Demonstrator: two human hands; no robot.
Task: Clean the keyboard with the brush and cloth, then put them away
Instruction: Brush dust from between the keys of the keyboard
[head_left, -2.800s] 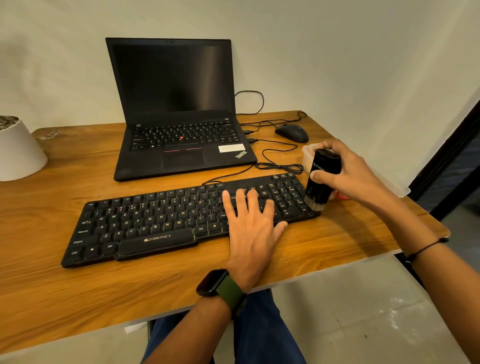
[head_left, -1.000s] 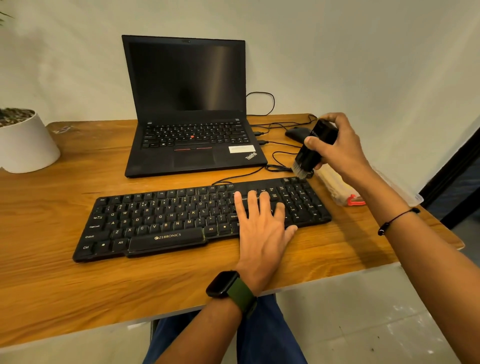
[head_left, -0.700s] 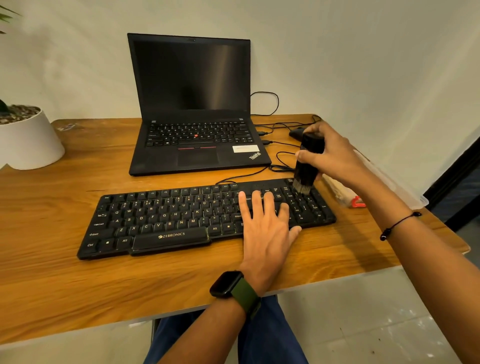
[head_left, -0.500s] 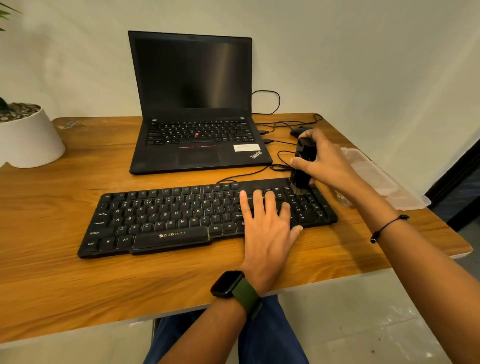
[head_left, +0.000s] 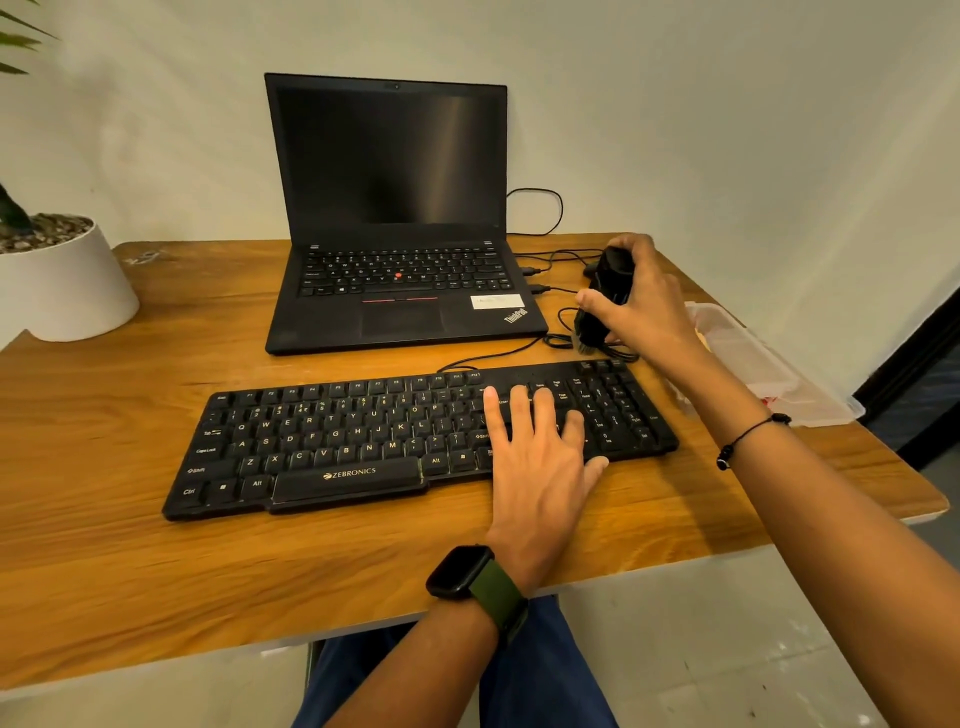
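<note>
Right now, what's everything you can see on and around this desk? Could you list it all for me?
keyboard: one, black, front middle of the table
brush: one, black, held just behind the keyboard's right end
laptop: one, black, open, screen dark, behind the keyboard
mouse: one, dark, mostly hidden behind the brush
cables: several, black, right of the laptop
plastic box: one, clear, right edge of the table
plant pot: one, white, far left
table: one, brown wood
left hand: flat on the keyboard's right half, watch with green strap on the wrist
right hand: grips the brush, black cord bracelet on the wrist
</note>
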